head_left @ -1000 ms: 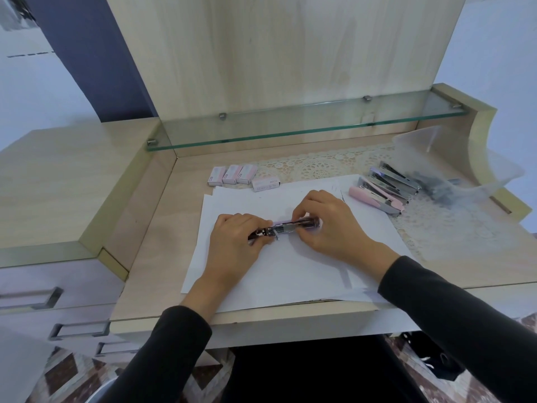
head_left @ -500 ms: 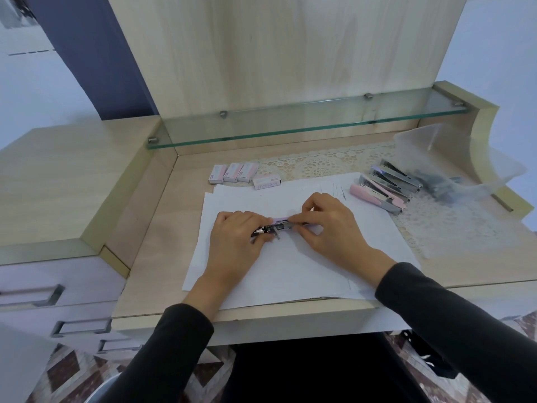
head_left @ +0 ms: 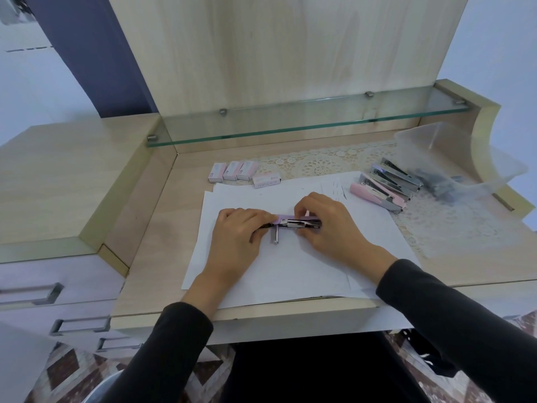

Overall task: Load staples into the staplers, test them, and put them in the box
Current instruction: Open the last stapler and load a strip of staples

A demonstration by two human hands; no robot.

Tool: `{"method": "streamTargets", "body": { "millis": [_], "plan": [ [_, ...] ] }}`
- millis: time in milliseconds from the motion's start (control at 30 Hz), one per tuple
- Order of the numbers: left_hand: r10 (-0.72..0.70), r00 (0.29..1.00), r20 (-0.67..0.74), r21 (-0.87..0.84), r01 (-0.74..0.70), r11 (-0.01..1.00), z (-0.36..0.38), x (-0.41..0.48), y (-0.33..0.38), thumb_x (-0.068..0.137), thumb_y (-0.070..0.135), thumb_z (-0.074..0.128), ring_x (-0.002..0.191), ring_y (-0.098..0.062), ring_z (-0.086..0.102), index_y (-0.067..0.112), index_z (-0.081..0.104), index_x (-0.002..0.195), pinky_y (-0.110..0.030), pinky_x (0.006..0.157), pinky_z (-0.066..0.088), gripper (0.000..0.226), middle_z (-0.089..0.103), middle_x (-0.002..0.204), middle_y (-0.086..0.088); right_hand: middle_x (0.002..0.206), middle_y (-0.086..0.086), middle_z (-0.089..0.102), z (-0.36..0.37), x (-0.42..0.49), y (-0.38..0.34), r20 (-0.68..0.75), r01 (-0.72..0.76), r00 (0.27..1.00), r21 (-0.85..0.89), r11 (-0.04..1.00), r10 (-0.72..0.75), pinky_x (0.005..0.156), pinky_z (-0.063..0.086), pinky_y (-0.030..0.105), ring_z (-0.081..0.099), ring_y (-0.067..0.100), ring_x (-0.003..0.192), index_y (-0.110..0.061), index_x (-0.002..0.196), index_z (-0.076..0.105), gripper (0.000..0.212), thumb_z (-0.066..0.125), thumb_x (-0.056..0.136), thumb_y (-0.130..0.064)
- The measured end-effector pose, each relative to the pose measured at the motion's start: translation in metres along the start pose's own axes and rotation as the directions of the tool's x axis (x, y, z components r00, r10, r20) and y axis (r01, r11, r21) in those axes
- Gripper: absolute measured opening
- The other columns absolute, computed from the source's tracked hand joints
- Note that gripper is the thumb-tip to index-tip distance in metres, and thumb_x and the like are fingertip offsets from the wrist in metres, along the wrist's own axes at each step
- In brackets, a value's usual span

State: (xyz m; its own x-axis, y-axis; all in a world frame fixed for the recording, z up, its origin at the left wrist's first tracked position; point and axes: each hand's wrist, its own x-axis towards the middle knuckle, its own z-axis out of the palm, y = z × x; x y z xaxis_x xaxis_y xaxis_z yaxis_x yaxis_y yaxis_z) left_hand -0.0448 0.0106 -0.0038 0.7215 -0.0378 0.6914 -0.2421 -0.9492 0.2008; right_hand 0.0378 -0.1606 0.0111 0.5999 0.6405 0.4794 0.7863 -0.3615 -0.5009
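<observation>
"So, what do the hands have hold of?"

"One pink stapler [head_left: 293, 222], shared between them. The left hand [head_left: 236, 234] has its fingers curled down over the stapler's left end. The right hand [head_left: 329, 228] pinches the right part, with fingers on the far side and the thumb on the near side. Both are grasping it and neither is slack."

"Where is it?"

"Over the white paper sheets [head_left: 290, 269], near the middle of the desk [head_left: 162, 228]. I cannot tell whether it touches the paper."

"Which way does it run?"

"Its long axis goes left to right across the person's front, about level. The pink cover is on the far side and the open metal channel faces up toward the camera. A short metal piece [head_left: 275, 236] sticks out at a right angle, pointing toward the person. I cannot tell which end is the nose."

"And around it?"

"Four small staple boxes [head_left: 232, 171] lie by the paper's far left corner, three side by side and the fourth just to their right. On the right, a row of staplers [head_left: 383, 189] lies on a lace mat [head_left: 319, 164], a pink one nearest the person. Just past them stands a clear plastic box [head_left: 430, 141] with dark things inside, too blurred to name. A glass shelf [head_left: 290, 123] runs along the back. The row is apart from the right hand, with bare paper between them."
</observation>
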Motion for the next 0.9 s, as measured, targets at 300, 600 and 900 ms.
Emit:
{"method": "streamTargets", "body": {
  "millis": [300,600,900],
  "plan": [
    [-0.047,0.999,0.014,-0.012,0.047,0.999,0.001,-0.001,-0.001,0.074,0.012,0.064,0.08,-0.007,0.052,0.016,0.072,0.089,-0.023,0.072,0.032,0.018,0.072,0.085,0.002,0.081,0.005,0.065,-0.006,0.005,0.009,0.028,-0.001,1.0,-0.041,0.999,0.002,0.067,0.037,0.025,0.058,0.024,0.076,-0.013,0.082,0.073,0.018,0.071,0.067,-0.003],
    [-0.072,0.996,0.055,-0.035,0.074,0.997,0.0,0.0,0.0,0.08,0.024,0.051,0.081,-0.01,0.052,0.017,0.073,0.091,-0.021,0.07,0.031,0.025,0.072,0.086,0.001,0.074,0.007,0.061,-0.003,0.0,0.004,-0.056,0.081,0.994,-0.148,0.986,-0.09,0.058,0.034,0.025,0.056,0.028,0.068,-0.011,0.073,0.068,0.016,0.078,0.06,-0.008],
    [-0.08,0.994,0.069,-0.038,0.082,0.996,0.0,0.0,0.001,0.081,0.025,0.05,0.08,-0.01,0.052,0.016,0.073,0.092,-0.02,0.071,0.032,0.027,0.072,0.086,0.0,0.076,0.01,0.059,-0.001,0.003,-0.001,-0.045,0.103,0.993,-0.152,0.983,-0.111,0.059,0.033,0.027,0.054,0.028,0.067,-0.009,0.07,0.063,0.02,0.079,0.059,-0.003]
  ]
}}
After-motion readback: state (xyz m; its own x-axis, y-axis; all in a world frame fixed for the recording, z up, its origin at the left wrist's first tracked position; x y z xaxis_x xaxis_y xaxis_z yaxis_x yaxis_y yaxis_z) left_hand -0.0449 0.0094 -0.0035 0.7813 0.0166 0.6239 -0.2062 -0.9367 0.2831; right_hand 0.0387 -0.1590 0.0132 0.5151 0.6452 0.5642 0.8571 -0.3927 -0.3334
